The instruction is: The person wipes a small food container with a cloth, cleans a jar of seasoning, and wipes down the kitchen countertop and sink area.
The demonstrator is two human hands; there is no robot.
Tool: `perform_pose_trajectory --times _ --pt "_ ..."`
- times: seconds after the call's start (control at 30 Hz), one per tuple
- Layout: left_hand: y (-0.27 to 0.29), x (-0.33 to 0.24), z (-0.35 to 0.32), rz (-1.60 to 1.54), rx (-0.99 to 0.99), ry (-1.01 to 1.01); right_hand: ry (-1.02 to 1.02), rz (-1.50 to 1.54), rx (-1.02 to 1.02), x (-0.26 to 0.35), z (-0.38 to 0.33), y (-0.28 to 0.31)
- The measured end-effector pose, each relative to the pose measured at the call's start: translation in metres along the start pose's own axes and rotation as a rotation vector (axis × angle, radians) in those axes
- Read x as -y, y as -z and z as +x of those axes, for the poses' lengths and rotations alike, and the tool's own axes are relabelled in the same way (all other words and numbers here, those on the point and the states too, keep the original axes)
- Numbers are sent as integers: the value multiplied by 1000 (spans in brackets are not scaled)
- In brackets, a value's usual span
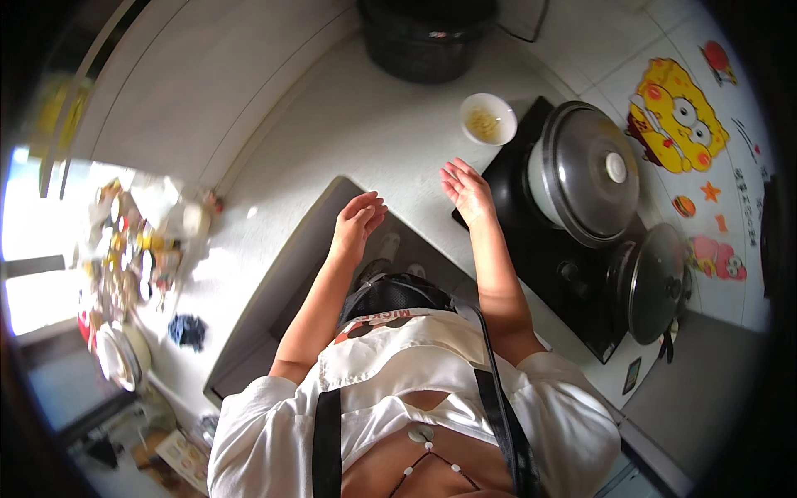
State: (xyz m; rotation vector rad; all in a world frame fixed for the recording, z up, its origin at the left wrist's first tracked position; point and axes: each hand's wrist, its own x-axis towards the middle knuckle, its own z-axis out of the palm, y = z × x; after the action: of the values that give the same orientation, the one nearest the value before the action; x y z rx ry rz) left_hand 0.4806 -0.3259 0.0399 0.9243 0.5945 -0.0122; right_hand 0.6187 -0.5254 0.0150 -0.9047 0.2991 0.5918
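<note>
White kitchen counter (365,133), left hand (357,222) empty with fingers curled together, right hand (467,191) empty, fingers straight and close, near a small white bowl (488,119) just beyond, black stove (548,257) with lidded pot (585,170) at right.

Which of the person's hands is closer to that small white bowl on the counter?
The right hand, open, just below the small white bowl. The left hand is farther away, down and to the bowl's left, also empty.
</note>
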Motion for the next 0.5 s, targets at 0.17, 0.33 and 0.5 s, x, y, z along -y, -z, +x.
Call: perform_pose_trajectory --times 0.17,0.33,0.5 --pt "44 12 -77 -73 -219 -76 -164 -83 123 -47 -29 -23" --pt "80 6 -133 -95 -343 -181 -235 -159 206 -85 -57 -70" --pt "135 -7 -182 -168 -441 -304 -237 -252 350 -132 -81 -127"
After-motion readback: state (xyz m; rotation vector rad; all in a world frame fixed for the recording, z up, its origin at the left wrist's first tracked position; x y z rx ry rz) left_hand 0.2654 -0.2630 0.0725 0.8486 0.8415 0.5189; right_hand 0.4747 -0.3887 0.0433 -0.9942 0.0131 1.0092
